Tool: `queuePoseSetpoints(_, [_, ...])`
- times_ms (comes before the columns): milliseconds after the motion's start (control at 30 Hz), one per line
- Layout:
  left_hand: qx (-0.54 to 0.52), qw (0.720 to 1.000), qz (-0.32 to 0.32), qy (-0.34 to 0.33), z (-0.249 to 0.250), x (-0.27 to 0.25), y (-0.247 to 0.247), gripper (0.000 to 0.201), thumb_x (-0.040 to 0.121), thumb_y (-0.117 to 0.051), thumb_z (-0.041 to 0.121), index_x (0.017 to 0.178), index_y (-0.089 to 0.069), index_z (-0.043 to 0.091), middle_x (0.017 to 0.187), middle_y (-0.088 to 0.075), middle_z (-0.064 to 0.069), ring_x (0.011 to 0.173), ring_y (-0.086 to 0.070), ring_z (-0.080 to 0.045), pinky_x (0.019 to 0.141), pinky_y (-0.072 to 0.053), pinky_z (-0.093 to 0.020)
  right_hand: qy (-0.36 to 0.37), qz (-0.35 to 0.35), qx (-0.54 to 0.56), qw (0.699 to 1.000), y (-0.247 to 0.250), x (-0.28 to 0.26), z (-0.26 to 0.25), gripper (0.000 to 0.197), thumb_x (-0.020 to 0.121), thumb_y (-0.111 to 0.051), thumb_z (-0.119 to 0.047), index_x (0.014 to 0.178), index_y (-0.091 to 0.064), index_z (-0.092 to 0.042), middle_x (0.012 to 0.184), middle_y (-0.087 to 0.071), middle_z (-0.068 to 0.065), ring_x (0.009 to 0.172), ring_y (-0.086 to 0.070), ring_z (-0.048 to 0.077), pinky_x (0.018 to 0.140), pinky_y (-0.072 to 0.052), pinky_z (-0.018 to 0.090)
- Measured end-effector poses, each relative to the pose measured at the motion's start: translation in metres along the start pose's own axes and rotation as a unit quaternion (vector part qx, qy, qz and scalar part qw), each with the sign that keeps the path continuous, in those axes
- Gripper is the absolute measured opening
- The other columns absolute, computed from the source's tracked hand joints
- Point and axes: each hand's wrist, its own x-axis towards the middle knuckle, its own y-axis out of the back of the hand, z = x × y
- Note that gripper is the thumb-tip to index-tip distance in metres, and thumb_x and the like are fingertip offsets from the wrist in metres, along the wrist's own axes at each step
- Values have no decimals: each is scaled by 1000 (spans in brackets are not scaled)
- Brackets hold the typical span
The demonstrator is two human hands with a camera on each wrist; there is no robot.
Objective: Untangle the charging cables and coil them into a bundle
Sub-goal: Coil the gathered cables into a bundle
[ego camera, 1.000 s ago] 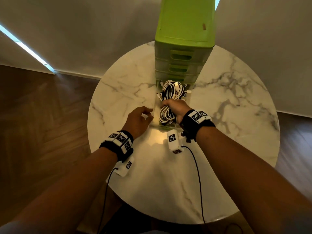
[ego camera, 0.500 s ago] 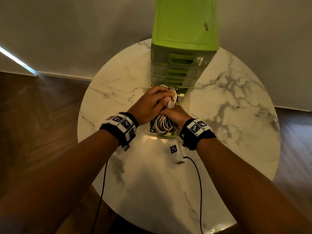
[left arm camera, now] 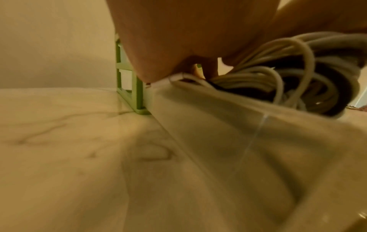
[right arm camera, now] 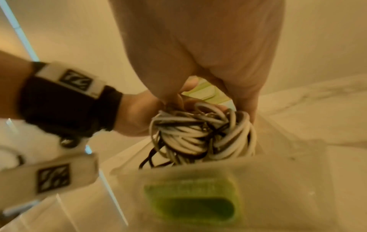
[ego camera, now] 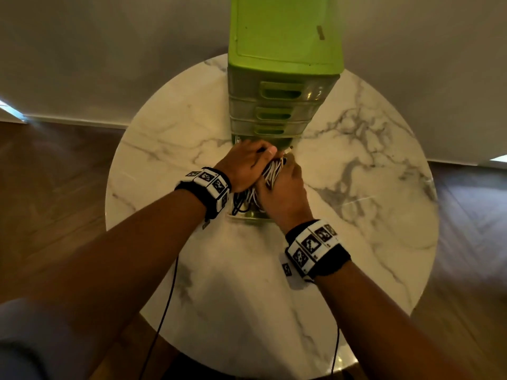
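in the open drawer (ego camera: 244, 216), both hands grip the cables (ego camera: 271, 171)

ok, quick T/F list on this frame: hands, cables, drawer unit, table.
1. Both hands grip the cable tangle. True: left hand and right hand both hold it.
2. The cables are all black. False: mostly white, with some black strands.
3. The green drawer unit stands on the floor. False: it stands on the marble table.
4. The tangle sits over the pulled-out bottom drawer. True.
5. The cables are neatly coiled. False: they are a jumbled mass.
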Motion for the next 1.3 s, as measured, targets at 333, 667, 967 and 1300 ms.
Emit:
queuePoseSetpoints(333, [75,991,75,-79,-28,-40,28,46,92,-54,38,134,-60,20,142,-53,2,131,-44,-21,112,-32,-34,9,-98,-136,986,-37,-8,16,63,108,-25,-25,156,4,3,164,6,25,154,6,37,126,-5,45])
queuePoseSetpoints(667, [-22,990,124,-57,-26,-33,24,19,88,-78,18,104,-74,10,99,-65,-7,85,-64,-14,83,-55,-25,52,-78,-96,991,-33,-11,24,60,107,-25,-26,156,-6,3,165,3,24,154,2,37,126,-7,43])
queuePoseSetpoints(967, [151,978,116,-83,-26,-7,4,24,93,-64,28,99,-78,10,99,-75,-9,96,-63,-32,88,-47,-35,196,-104,-198,955,-10,-22,35,89,100,-26,-62,157,-1,1,165,4,24,155,5,30,126,-7,43])
queuePoseSetpoints(1300, [269,945,149,-115,-45,-24,13,33,100,-56,38,113,-72,12,116,-67,-11,111,-62,-33,94,-46,-45,207,-227,-344,887,13,4,30,131,74,-62,-76,157,9,-5,164,13,24,154,8,34,125,-12,47])
